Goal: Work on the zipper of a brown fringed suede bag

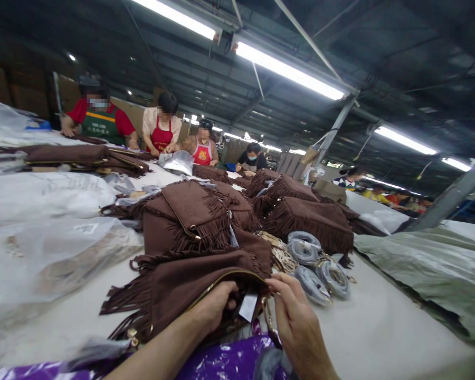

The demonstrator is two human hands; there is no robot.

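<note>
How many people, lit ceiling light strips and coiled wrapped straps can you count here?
People in aprons or dark tops at the far side of the table: 4
Lit ceiling light strips, nearest ones: 4
Coiled plastic-wrapped straps beside the brown fringed suede bags: about 4
Total: about 12

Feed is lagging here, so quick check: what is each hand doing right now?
Left hand: fingers curled into the open top of the brown fringed bag, gripping it.
Right hand: fingers pinching the bag's edge by the white tag.
</note>
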